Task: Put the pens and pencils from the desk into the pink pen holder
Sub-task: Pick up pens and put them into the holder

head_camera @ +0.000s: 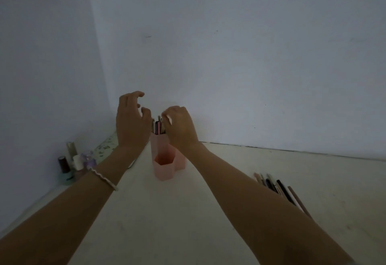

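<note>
We have both hands up at the pink pen holder (167,160), which stands on the table (188,223) near the corner of the wall. Our right hand (180,126) sits at the tops of the pens (158,127) standing in the tall back compartment, fingers curled in on them; whether they pinch 1 or only touch, we cannot tell. Our left hand (131,122) hovers just beside the holder with its fingers spread and curved, gripping nothing. To do this step well, we judge it best to let the pen drop straight down into the compartment, keep the left hand ready to steady the holder against tipping, and lift the right hand clear without dragging the other pens out. We count 3 compartments showing: the tall one filled, the low front one empty. About 4 pens stand inside; roughly 7 loose pens and pencils (279,189) lie in 1 row well apart to the right. Some 4 small bottles (69,164) stand at the left wall.
</note>
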Demonstrator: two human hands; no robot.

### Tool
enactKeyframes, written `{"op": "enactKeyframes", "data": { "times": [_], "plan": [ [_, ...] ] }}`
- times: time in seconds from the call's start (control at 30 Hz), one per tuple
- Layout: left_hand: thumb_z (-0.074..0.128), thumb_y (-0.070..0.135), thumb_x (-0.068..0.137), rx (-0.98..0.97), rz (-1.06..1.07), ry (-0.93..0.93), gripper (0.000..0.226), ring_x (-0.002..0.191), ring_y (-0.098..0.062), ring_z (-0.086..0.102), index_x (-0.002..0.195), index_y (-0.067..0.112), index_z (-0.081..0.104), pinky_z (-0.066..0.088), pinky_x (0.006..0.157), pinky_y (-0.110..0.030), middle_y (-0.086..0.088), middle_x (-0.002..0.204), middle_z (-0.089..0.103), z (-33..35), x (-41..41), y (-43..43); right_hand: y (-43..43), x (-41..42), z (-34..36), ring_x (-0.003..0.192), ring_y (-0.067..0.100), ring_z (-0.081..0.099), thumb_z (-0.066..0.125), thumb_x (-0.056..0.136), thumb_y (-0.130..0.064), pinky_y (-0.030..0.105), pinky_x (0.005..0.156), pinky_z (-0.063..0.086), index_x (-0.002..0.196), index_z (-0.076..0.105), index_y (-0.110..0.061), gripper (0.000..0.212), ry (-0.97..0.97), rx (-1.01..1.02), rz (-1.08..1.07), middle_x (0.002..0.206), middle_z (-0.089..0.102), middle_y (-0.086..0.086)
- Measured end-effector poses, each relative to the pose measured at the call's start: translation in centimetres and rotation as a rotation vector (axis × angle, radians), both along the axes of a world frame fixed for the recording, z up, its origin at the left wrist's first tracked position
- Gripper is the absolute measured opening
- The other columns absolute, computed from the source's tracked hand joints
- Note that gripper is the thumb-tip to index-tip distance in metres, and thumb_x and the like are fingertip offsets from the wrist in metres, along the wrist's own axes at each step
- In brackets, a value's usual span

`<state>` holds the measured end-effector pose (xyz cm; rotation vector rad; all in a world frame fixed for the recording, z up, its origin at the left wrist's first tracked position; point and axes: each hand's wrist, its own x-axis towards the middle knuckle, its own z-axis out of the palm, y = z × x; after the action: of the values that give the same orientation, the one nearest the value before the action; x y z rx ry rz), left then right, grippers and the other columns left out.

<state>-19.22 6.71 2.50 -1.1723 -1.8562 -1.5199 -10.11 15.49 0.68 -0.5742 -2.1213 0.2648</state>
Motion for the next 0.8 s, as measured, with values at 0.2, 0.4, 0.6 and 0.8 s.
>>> {"op": "enactKeyframes", "data": {
  "times": [0.2, 0.4, 0.6, 0.8],
  "plan": [
    [0.053, 0.002, 0.083, -0.032, -0.031, 0.017, 0.033, 0.088, -0.019, 0.059, 0.114, 0.013, 0.057, 0.049, 0.076, -0.03, -0.005, 0.115, 0.056, -0.4, 3.7, 1.0, 0.6, 4.4, 0.3, 0.116, 0.023, 0.051, 0.049, 0.082, 0.0, 0.036, 0.103, 0.039, 0.125, 0.058, -0.009, 0.045, 0.092, -0.051, -0.114, 0.127, 0.059, 0.009],
    [0.058, 0.016, 0.089, -0.585, -0.33, -0.114, 0.014, 0.082, -0.015, 0.062, 0.101, 0.017, 0.063, 0.054, 0.083, -0.035, -0.001, 0.099, 0.066, -3.5, 13.7, 3.8, 2.5, 13.2, 1.7, 0.1, 0.018, 0.06, 0.048, 0.086, 0.001, 0.029, 0.088, 0.049, 0.117, 0.06, -0.011, 0.036, 0.114, -0.107, -0.234, 0.114, 0.064, 0.005],
    [0.06, 0.028, 0.088, -1.0, -0.451, -0.212, 0.026, 0.092, -0.023, 0.066, 0.105, 0.008, 0.062, 0.053, 0.079, -0.031, -0.01, 0.102, 0.067, -8.1, 22.7, 5.7, 3.7, 20.9, 1.6, 0.076, 0.008, 0.054, 0.047, 0.088, -0.002, 0.018, 0.069, 0.04, 0.104, 0.064, -0.014, 0.026, 0.1, -0.198, -0.34, 0.104, 0.065, 0.0],
    [0.062, 0.028, 0.089, -1.136, -0.391, -0.213, 0.036, 0.103, -0.025, 0.062, 0.118, 0.01, 0.052, 0.053, 0.086, -0.033, -0.009, 0.116, 0.06, -9.9, 25.5, 5.8, 4.4, 24.3, 0.8, 0.063, 0.005, 0.05, 0.046, 0.087, -0.002, 0.013, 0.061, 0.037, 0.098, 0.066, -0.013, 0.026, 0.114, -0.221, -0.376, 0.099, 0.067, -0.001]
  ]
}}
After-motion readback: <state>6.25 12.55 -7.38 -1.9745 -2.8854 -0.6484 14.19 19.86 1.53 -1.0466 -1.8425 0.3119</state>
